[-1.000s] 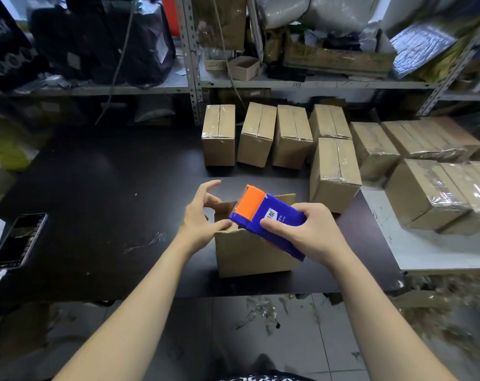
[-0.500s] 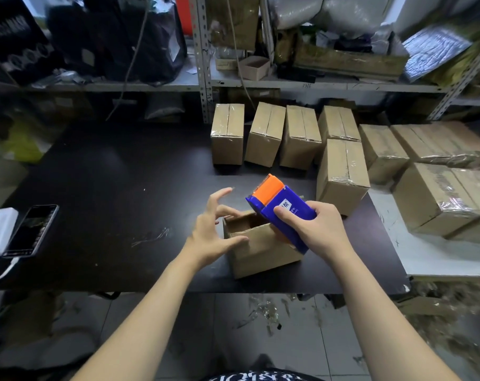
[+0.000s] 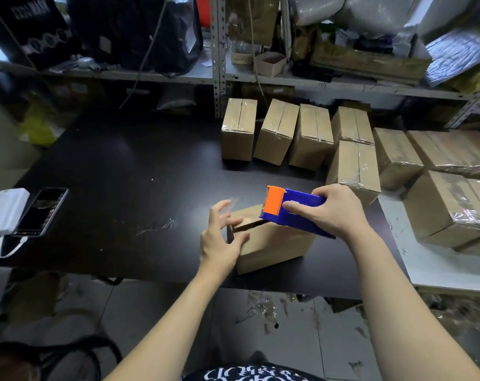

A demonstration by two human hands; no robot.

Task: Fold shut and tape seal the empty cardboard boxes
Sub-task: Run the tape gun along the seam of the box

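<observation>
A small brown cardboard box [image 3: 271, 246] stands near the front edge of the black table [image 3: 129, 171], its top flaps folded nearly flat with a dark gap at the left end. My left hand [image 3: 222, 235] has spread fingers resting on the box's left end and top flap. My right hand [image 3: 332, 210] grips a blue tape dispenser [image 3: 296, 211] with an orange head, held over the box top, the head pointing left.
Several taped boxes [image 3: 277, 133] stand in a row at the back, with more [image 3: 453, 204] stacked on a white surface to the right. A phone [image 3: 42, 211] and white power bank [image 3: 5, 211] lie at the table's left edge. Shelving rises behind.
The box flaps have gone from standing open to nearly flat. The tape dispenser has tilted lower and lies over the box top. My left hand stays at the box's left end.
</observation>
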